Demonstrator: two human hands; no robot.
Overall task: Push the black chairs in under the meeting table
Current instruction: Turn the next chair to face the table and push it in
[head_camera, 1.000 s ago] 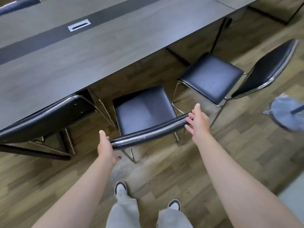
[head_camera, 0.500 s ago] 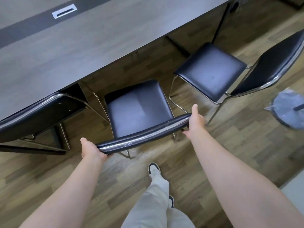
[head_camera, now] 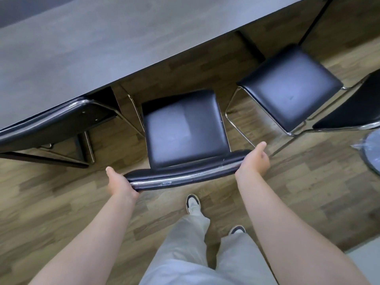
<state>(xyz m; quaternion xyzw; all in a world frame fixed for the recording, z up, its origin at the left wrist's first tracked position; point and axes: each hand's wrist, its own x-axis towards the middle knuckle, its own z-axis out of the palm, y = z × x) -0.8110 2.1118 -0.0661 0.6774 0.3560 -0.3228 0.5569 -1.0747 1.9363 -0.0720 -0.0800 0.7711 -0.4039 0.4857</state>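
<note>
A black chair (head_camera: 185, 128) with a chrome frame stands in front of me, its seat just short of the grey meeting table (head_camera: 102, 48). My left hand (head_camera: 119, 184) grips the left end of its backrest and my right hand (head_camera: 253, 161) grips the right end. A second black chair (head_camera: 287, 85) stands to the right, out from the table and turned at an angle. A third black chair (head_camera: 51, 120) at the left is tucked in, its backrest against the table edge.
Wood-pattern floor lies all around. A grey plastic-wrapped round base (head_camera: 372, 153) sits on the floor at the right edge. A black table leg (head_camera: 310, 23) stands behind the right chair. My feet (head_camera: 193, 204) are just behind the chair I hold.
The chair I hold has slid closer to the table. I have stepped forward, one foot ahead of the other, and my view has dropped lower over the seat.
</note>
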